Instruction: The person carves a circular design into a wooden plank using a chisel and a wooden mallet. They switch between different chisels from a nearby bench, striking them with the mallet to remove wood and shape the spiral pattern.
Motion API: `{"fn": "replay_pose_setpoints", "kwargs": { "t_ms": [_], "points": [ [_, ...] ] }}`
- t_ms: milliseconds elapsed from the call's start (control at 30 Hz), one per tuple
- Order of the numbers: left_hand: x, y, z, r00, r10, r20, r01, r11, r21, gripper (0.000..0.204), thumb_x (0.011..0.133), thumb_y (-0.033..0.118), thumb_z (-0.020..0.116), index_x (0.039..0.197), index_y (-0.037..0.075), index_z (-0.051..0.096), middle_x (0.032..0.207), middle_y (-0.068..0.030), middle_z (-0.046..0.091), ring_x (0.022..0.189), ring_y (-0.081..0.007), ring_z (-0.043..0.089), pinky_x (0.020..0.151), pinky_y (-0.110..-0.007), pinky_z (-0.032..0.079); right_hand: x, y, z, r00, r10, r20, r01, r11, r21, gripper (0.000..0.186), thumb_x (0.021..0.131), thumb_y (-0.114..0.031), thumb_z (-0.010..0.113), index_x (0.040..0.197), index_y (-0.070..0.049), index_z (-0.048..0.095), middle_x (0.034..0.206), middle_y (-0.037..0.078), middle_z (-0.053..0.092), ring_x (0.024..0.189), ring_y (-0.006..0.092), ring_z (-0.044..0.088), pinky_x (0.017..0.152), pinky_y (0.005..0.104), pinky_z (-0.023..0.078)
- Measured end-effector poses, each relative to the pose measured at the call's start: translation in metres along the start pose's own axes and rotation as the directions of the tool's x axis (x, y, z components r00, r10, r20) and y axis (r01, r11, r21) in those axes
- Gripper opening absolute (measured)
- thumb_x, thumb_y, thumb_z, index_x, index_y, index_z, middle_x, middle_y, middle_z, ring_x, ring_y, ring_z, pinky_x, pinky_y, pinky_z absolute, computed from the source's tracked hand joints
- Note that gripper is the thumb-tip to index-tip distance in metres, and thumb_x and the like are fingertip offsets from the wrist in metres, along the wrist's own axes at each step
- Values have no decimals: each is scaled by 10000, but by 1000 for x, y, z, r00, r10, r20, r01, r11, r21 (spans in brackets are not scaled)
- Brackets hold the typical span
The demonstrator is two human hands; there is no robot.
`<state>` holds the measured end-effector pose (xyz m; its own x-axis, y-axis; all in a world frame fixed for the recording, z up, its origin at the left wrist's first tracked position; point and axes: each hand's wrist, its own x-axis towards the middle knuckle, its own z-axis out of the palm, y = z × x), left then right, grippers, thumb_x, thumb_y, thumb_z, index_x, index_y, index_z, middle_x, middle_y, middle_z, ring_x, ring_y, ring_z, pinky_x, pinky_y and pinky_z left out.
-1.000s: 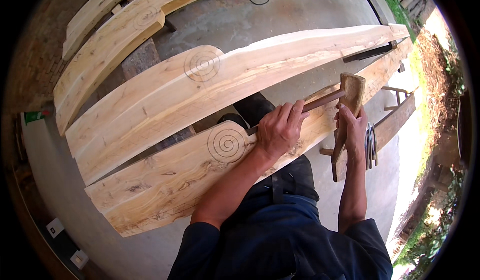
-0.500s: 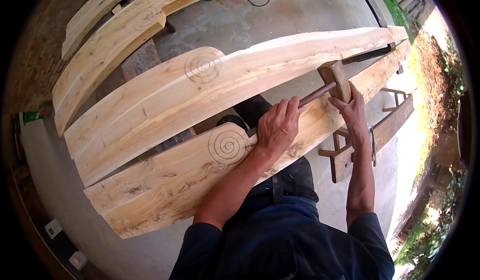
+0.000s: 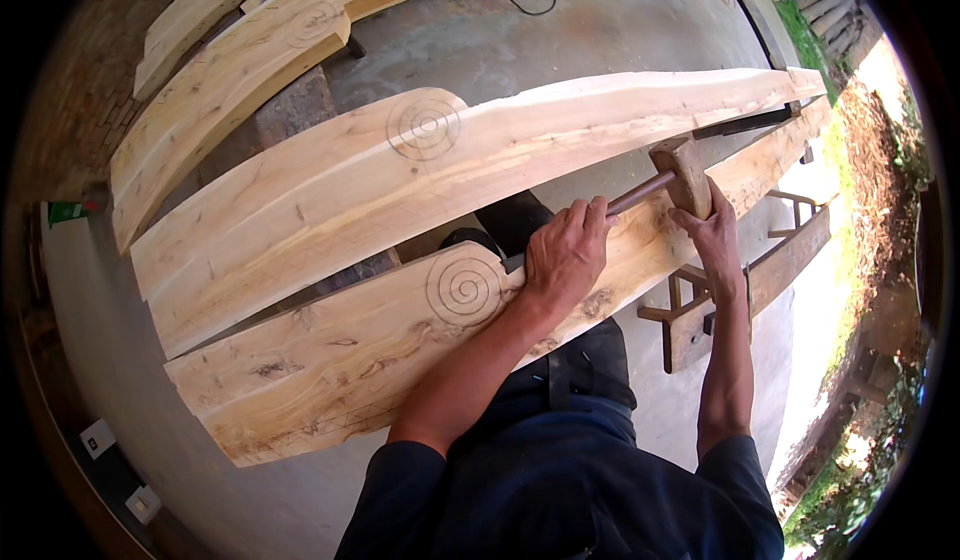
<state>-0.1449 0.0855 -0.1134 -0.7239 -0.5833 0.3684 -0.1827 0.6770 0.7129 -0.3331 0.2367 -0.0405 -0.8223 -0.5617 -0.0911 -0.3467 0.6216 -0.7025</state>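
Note:
A wooden mallet (image 3: 685, 177) lies across both my hands above the nearest plank. My left hand (image 3: 567, 255) is wrapped round its reddish-brown handle, and a short dark end pokes out past the fist on the left. With the thumb and fingers of my right hand (image 3: 713, 228) I grip the lower end of the block-shaped head. Below is a long pale plank (image 3: 330, 360) with a spiral (image 3: 465, 285) drawn near its notched upper edge. Just beyond lies a second curved plank (image 3: 330, 210), marked with concentric rings (image 3: 424, 127).
A low wooden bench (image 3: 785, 265) stands at the right on the concrete floor (image 3: 450, 45). Farther off, another curved timber (image 3: 220, 75) rests on supports. A dark cord (image 3: 530, 5) lies on the floor at the top. Grass (image 3: 812, 45) borders the right side.
The view has shifted slightly, so the planks sit a little differently in the picture. Both hands keep their grip on the mallet, which has barely moved relative to the plank.

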Motion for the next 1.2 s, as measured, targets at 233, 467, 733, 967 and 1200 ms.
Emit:
{"fn": "replay_pose_setpoints", "kwargs": {
  "t_ms": [233, 467, 733, 967, 1200],
  "points": [
    [1, -1, 0, 999, -17, 34, 17, 1000, 12, 238, 987, 218, 772, 1146, 71, 673, 898, -96, 673, 791, -291, 733, 627, -427, 592, 7, 14, 1, 994, -108, -28, 106, 993, -41, 405, 887, -135, 782, 1265, -18, 694, 932, 51, 700, 801, 122, 621, 736, 289, 528],
    [1, -1, 1, 996, -53, 77, 52, 998, 20, 227, 996, 207, 761, 1146, 61, 674, 910, -107, 683, 798, -296, 736, 635, -432, 594, 7, 17, -1, 999, -42, 33, 44, 997, -65, 458, 864, -111, 795, 1296, -1, 691, 1024, 61, 750, 899, 166, 678, 855, 322, 561],
    [-1, -2, 0, 996, -56, 65, 56, 998, -6, 227, 998, 207, 757, 1151, 58, 679, 913, -113, 688, 808, -305, 737, 646, -438, 597, 7, 20, 3, 993, 120, -5, -120, 991, 51, 502, 850, -93, 794, 1331, 1, 687, 1048, 87, 758, 963, 189, 695, 920, 339, 556],
    [-1, -1, 1, 993, -72, 96, 72, 997, -1, 196, 997, 202, 752, 1110, 63, 670, 915, -114, 686, 813, -308, 737, 651, -444, 598, 5, 18, 1, 993, 116, -16, -115, 992, 44, 503, 833, -95, 788, 1323, -22, 701, 1071, 80, 755, 963, 175, 678, 910, 340, 552],
    [-1, 0, -2, 991, -82, 101, 83, 997, -4, 178, 989, 188, 751, 1081, 63, 663, 908, -117, 680, 805, -317, 732, 645, -451, 593, 2, 16, 1, 978, 210, 17, -211, 973, 94, 527, 833, -100, 785, 1343, -9, 689, 1063, 104, 765, 983, 203, 699, 931, 357, 556]
  ]
}}
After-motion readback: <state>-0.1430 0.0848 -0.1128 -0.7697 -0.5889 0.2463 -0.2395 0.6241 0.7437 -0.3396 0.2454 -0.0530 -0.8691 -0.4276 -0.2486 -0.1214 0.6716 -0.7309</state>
